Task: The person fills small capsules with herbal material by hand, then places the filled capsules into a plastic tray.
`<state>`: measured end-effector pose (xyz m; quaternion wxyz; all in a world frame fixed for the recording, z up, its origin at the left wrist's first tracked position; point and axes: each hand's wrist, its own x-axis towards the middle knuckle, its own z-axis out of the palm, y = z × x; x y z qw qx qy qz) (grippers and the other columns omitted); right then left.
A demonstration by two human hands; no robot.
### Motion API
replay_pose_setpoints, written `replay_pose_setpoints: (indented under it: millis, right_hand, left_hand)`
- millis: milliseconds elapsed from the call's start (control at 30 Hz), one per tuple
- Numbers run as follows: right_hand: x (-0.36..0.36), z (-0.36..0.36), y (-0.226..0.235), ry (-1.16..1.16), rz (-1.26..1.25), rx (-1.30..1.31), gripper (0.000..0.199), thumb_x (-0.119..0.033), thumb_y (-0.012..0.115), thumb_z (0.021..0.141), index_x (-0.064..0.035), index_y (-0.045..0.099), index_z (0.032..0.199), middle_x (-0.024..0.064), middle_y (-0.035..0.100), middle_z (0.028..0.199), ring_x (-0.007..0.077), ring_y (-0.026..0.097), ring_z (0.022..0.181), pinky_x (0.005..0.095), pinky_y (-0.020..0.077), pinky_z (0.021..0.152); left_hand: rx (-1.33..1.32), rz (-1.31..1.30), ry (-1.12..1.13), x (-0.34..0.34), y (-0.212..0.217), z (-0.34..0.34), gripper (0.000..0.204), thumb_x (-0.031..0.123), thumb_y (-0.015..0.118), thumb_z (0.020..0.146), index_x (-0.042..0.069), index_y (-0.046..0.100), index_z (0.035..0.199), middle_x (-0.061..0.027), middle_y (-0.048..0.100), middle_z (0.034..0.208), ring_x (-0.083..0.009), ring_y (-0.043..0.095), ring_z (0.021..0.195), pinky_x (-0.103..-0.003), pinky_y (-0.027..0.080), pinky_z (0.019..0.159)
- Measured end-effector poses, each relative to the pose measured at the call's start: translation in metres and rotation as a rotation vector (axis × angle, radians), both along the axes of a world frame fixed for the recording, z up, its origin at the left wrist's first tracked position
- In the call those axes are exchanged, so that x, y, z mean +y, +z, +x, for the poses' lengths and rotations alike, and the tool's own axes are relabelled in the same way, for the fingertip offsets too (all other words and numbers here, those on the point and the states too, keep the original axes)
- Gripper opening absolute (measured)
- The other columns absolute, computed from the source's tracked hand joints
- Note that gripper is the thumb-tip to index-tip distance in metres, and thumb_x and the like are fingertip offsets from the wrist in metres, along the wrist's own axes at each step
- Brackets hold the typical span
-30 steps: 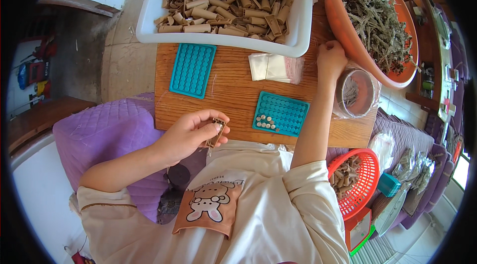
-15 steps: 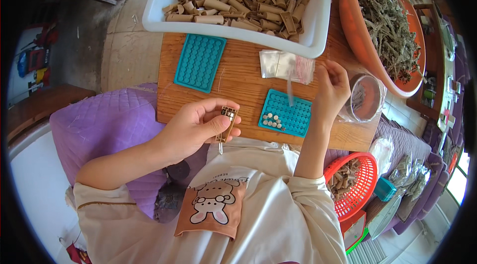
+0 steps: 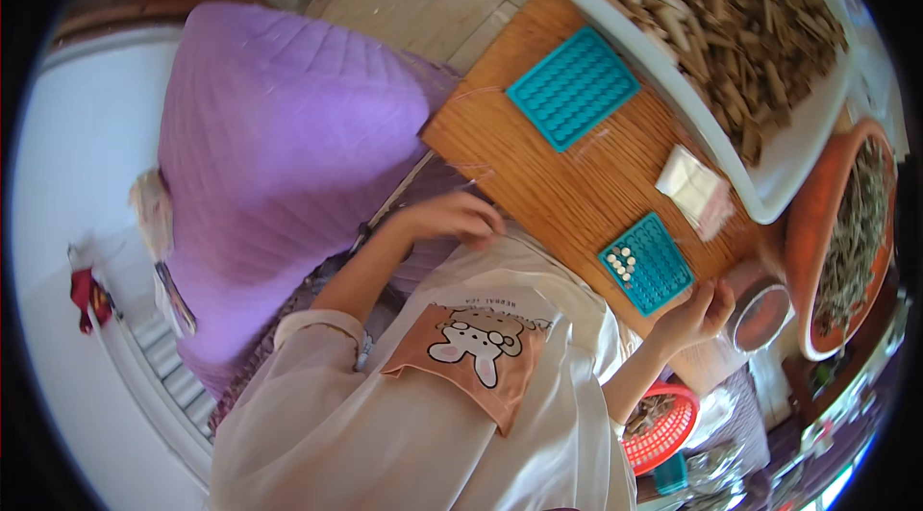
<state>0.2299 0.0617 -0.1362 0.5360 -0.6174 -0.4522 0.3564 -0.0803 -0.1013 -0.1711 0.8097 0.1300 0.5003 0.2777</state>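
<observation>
My left hand [image 3: 454, 217] hovers over my lap by the table's near-left edge. Its fingers are loosely bent and blurred, and I cannot tell whether anything is in them. Near the table's right side my right hand [image 3: 702, 311] is closed with fingertips pressed together; what they hold, if anything, is too small to make out. Beside it lies a teal moulded tray [image 3: 663, 266] with rows of small cavities. Several small pale round pieces [image 3: 620, 263] sit at its left end. Just right of that hand stands a clear round tub [image 3: 760, 317].
A second teal tray [image 3: 574, 88] lies farther left on the wooden table [image 3: 586, 189]. Clear plastic bags [image 3: 694, 186] rest nearby. A white bin [image 3: 716, 150] holds brown pieces; an orange basin [image 3: 806, 266] holds dried plants. A red basket [image 3: 668, 434] and purple padded seat [image 3: 279, 165] flank me.
My view has swung left and tilted. My left hand has moved off to the left, and the small brown piece it held no longer shows. My right hand has come down beside the tub.
</observation>
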Motion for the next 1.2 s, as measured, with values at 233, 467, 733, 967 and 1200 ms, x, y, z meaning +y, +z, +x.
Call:
replay_pose_setpoints:
  millis: [233, 467, 733, 967, 1200]
  right_hand:
    - [-0.019, 0.011, -0.026, 0.165, -0.096, -0.173, 0.006, -0.001, 0.052, 0.078, -0.0005, 0.054, 0.084, 0.0055, 0.054, 0.077, 0.0119, 0.049, 0.065, 0.0205, 0.0411, 0.058]
    - [-0.032, -0.024, 0.013, 0.191, 0.36, -0.345, 0.006, 0.004, 0.053, 0.077, 0.003, 0.052, 0.083, 0.0095, 0.055, 0.08, 0.0169, 0.051, 0.071, 0.0267, 0.0439, 0.063]
    - [-0.139, -0.232, -0.026, 1.649, 0.101, -0.267, 0.013, -0.007, 0.06, 0.072, -0.0008, 0.056, 0.082, 0.0111, 0.055, 0.077, 0.0266, 0.056, 0.071, 0.0327, 0.0459, 0.059]
    - [-0.193, -0.284, -0.136, 1.717, 0.715, -0.763, 0.011, -0.011, 0.052, 0.071, -0.0056, 0.06, 0.076, 0.0066, 0.057, 0.079, 0.021, 0.057, 0.081, 0.0326, 0.0502, 0.06]
    - [-0.196, -0.298, -0.099, 1.842, 0.028, -0.958, 0.013, -0.01, 0.05, 0.073, -0.005, 0.061, 0.073, 0.0104, 0.061, 0.08, 0.0245, 0.059, 0.078, 0.034, 0.0497, 0.062]
  left_hand:
    - [0.239, -0.176, 0.79, -0.099, -0.081, -0.034, 0.024, 0.013, 0.047, 0.081, 0.002, 0.048, 0.102, -0.0048, 0.054, 0.082, -0.0132, 0.055, 0.068, -0.023, 0.046, 0.061]
    - [0.334, 0.002, 0.48, -0.109, 0.006, 0.019, 0.018, 0.004, 0.047, 0.079, 0.0, 0.053, 0.096, -0.0038, 0.056, 0.083, -0.0101, 0.055, 0.073, -0.021, 0.045, 0.065]
    - [0.267, 0.057, 0.451, -0.143, 0.028, 0.046, 0.021, -0.003, 0.048, 0.076, -0.001, 0.055, 0.096, -0.0043, 0.057, 0.084, -0.0095, 0.054, 0.076, -0.022, 0.044, 0.067]
    - [0.342, 0.01, 0.549, -0.169, 0.086, 0.031, 0.02, -0.002, 0.048, 0.078, -0.001, 0.055, 0.097, -0.0054, 0.058, 0.09, -0.0106, 0.056, 0.08, -0.024, 0.047, 0.071]
    - [0.129, 0.107, 0.943, -0.097, 0.131, -0.004, 0.031, 0.017, 0.048, 0.086, 0.003, 0.045, 0.113, -0.0072, 0.056, 0.097, -0.0137, 0.058, 0.082, -0.026, 0.049, 0.071]
